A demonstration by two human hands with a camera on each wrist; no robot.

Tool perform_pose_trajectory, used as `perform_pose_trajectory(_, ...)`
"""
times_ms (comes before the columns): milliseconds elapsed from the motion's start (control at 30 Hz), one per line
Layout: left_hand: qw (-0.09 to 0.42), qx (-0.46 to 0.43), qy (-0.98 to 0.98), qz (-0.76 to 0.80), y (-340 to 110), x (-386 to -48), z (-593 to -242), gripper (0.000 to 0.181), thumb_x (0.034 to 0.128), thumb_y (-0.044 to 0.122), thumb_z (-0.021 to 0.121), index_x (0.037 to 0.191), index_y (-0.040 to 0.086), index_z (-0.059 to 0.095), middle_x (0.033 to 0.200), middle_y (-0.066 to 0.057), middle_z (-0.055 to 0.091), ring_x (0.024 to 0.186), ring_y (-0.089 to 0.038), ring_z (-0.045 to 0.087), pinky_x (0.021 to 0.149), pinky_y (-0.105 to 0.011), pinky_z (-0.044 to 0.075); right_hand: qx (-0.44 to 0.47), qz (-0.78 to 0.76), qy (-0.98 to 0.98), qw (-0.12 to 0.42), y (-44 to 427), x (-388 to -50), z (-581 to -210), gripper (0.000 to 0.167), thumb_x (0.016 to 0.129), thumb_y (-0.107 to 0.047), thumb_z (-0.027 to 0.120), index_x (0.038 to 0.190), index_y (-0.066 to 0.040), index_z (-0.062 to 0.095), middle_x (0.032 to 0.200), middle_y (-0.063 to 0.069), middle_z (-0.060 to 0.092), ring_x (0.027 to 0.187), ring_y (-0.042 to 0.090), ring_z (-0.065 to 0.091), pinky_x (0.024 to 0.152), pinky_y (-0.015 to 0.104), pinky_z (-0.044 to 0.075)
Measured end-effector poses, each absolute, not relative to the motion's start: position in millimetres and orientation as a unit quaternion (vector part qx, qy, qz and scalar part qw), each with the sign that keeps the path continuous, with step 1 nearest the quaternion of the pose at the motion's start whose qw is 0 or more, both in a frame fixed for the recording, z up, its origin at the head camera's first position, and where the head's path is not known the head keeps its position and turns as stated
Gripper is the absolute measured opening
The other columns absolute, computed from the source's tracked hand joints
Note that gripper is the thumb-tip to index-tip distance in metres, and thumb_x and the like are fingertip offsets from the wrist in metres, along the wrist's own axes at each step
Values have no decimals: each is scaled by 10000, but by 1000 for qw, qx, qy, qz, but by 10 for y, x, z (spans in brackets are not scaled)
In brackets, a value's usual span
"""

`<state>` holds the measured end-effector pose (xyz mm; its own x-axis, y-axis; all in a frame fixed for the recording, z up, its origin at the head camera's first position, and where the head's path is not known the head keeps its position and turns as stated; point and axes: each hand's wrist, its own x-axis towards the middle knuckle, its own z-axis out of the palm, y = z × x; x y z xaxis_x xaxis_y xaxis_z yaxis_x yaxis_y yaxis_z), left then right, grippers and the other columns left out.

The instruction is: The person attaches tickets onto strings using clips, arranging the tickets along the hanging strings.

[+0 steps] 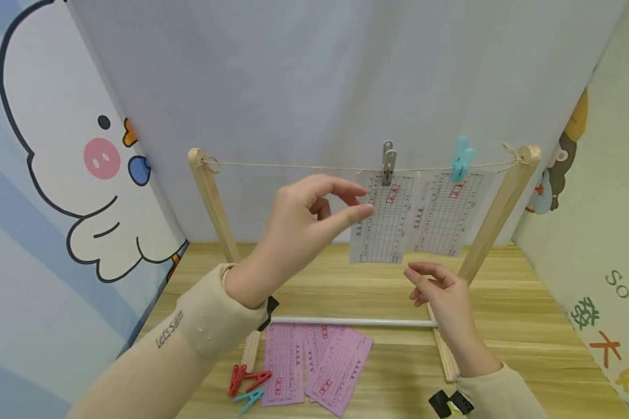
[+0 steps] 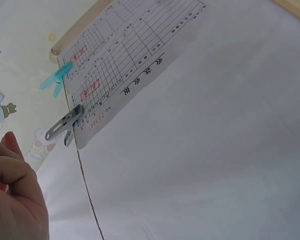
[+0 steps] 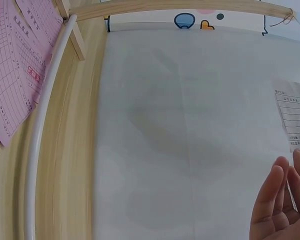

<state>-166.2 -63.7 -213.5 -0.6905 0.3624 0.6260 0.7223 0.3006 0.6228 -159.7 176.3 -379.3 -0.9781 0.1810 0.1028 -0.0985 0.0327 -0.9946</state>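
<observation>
Two white printed slips hang from the string (image 1: 293, 166). A metal clothes peg (image 1: 388, 163) clips the left slip (image 1: 382, 233); a light-blue plastic peg (image 1: 462, 160) clips the right slip (image 1: 442, 227). My left hand (image 1: 301, 224) is raised beside the left slip, thumb and fingers parted and nothing between them. In the left wrist view the hand (image 2: 15, 195) is apart from the metal peg (image 2: 65, 122). My right hand (image 1: 445, 297) hovers just below the slips, fingers loosely bent, holding nothing; in the right wrist view its fingers (image 3: 268, 195) show beneath a slip (image 3: 294, 115).
A wooden frame with two posts (image 1: 495, 215) and a white crossbar (image 1: 356, 322) stands on the wood-grain table (image 1: 508, 326). Several pink printed slips (image 1: 340, 369) lie overlapping on the table. Left of them are red pegs (image 1: 246, 378) and a light-blue peg (image 1: 250, 400).
</observation>
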Motion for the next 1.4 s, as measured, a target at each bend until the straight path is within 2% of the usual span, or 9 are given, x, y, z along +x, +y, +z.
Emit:
perform_pose_trajectory(367, 166, -335, -789, -487, -755, -1580, -2325, 153, 868, 136, 768, 1007, 79, 742, 991, -34, 721, 482, -114, 396, 491, -250, 372, -51, 684, -724, 69, 1702, -1549, -3945, 75, 931, -156, 701, 989, -114, 722, 888, -128, 689, 595, 87, 601, 576, 246, 535)
perform_pose_trajectory(600, 169, -314, -785, -506, -836, -1547, -2467, 140, 854, 112, 778, 988, 76, 755, 943, -39, 716, 464, -94, 389, 468, -239, 363, -55, 685, -723, 66, 1658, -1526, -4020, 187, 932, -136, 696, 1055, 5, 701, 864, -119, 696, 586, 91, 598, 565, 251, 535)
perform_pose_trajectory(867, 155, -291, -785, -524, -913, -1518, -2652, 140, 847, 102, 780, 983, 75, 759, 920, -48, 720, 473, -68, 379, 466, -222, 354, -76, 684, -724, 51, 1611, -1503, -4096, 232, 927, -127, 696, 1082, 44, 679, 840, -122, 686, 596, 86, 600, 590, 248, 541)
perform_pose_trajectory(1100, 140, -264, -798, -523, -984, -1471, -2790, 139, 851, 129, 780, 985, 98, 760, 922, -32, 714, 498, -65, 395, 488, -217, 368, -74, 692, -717, 43, 1576, -1475, -4159, 204, 924, -98, 685, 1068, 46, 677, 839, -122, 695, 595, 81, 597, 593, 235, 535)
perform_pose_trajectory(1400, 141, -229, -803, -532, -1068, -1453, -2986, 140, 854, 119, 774, 989, 88, 755, 911, -39, 706, 503, -44, 371, 482, -204, 353, -84, 694, -714, 37, 1539, -1444, -4267, 240, 917, -84, 686, 1091, 79, 658, 836, -114, 706, 594, 80, 587, 578, 234, 527)
